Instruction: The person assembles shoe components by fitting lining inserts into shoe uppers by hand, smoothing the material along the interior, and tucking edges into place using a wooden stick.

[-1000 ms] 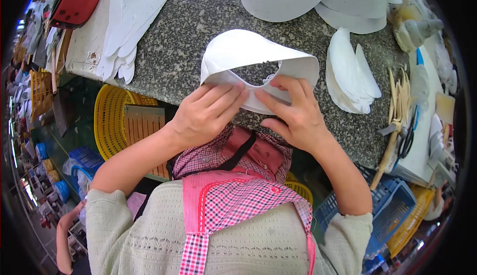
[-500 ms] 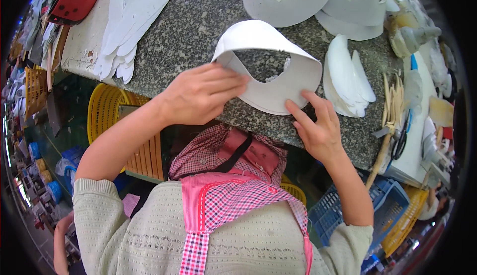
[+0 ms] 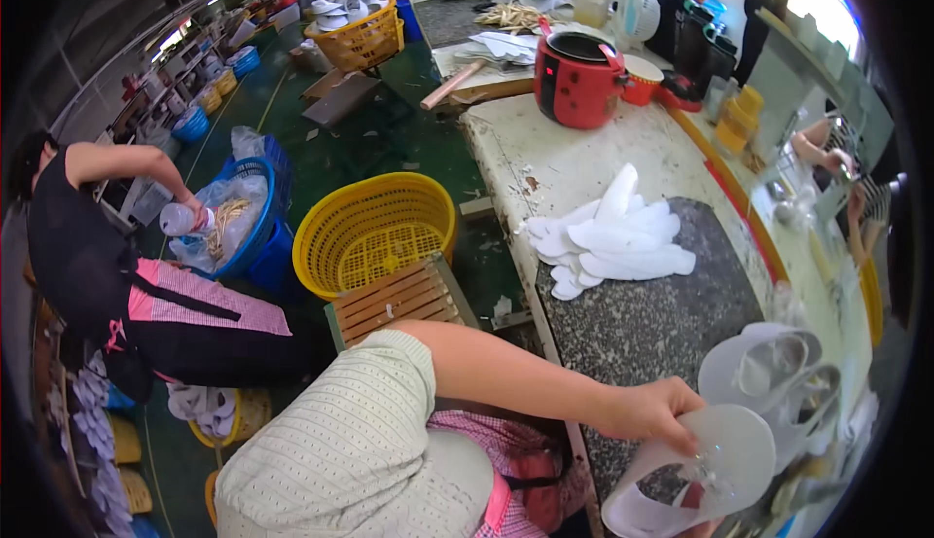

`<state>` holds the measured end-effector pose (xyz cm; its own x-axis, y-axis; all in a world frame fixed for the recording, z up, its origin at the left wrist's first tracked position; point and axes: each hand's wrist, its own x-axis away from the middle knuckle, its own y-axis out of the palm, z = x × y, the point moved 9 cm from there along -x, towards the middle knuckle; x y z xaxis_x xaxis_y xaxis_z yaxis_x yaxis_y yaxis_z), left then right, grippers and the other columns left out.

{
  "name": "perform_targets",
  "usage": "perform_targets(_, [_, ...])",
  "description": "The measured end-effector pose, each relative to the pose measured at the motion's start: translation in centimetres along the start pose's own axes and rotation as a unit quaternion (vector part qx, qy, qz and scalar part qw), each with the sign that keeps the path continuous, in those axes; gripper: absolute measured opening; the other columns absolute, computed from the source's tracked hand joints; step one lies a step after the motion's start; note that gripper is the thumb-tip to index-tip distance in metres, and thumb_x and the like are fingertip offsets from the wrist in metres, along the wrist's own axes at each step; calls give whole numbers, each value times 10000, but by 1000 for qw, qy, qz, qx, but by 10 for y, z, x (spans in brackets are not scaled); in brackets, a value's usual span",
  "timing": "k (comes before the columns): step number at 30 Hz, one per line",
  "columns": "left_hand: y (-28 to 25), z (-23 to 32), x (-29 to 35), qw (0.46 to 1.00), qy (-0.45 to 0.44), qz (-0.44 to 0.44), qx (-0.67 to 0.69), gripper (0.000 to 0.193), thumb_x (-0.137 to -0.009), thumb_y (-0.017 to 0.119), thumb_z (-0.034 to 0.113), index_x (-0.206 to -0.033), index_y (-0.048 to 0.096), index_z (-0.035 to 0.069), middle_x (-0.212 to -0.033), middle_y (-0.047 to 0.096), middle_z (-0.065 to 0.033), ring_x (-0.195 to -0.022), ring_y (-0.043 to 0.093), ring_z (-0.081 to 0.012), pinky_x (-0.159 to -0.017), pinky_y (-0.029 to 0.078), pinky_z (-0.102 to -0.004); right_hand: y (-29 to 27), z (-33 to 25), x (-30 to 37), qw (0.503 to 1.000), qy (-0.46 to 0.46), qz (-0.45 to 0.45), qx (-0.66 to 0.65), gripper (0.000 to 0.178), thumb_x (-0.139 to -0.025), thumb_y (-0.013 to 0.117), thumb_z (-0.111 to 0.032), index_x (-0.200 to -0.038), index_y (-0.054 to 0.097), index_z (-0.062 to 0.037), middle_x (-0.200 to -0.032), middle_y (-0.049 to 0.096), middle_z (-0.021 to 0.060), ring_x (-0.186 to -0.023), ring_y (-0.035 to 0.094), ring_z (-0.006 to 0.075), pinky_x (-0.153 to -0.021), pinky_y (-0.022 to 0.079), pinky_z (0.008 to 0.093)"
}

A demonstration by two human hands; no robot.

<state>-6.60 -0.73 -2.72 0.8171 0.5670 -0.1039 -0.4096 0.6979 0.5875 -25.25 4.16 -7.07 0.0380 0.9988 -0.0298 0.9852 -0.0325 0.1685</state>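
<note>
Head view: the left hand (image 3: 654, 412) has its fingers clamped on a white brim (image 3: 715, 460) at the counter (image 3: 662, 334) edge, beside finished-looking hats (image 3: 778, 373). The right hand is not visible. White cut pieces (image 3: 608, 241) lie piled, seemingly awaiting work.

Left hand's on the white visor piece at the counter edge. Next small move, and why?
Probably ease the white visor piece further onto the dark stone counter. The left hand pinches its upper rim, and its lower band curls past the counter's near edge with nothing under it. The right hand is not clearly in view, so the grip looks one-handed. A stack of visors lies just beyond.
</note>
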Motion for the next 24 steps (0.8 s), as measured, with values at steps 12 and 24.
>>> perform_targets(12, [31, 26, -38, 810, 3, -117, -575, 356, -614, 718, 271, -901, 651, 72, -683, 617, -133, -729, 611, -335, -668, 472, -428, 48, -37, -5, 970, 132, -124, 163, 257, -674, 729, -197, -729, 557, -14, -749, 561, 23, -630, 499, 84, -546, 374, 211])
perform_targets(24, [16, -11, -29, 852, -227, -193, -430, 281, -772, 708, 262, -815, 669, -13, -647, 639, -66, -584, 578, -97, -529, 437, -258, 68, -3, 18, 959, 227, -167, 23, 239, -789, 700, -191, -891, 624, 11, -739, 591, -16, -674, 514, 38, -568, 397, 210])
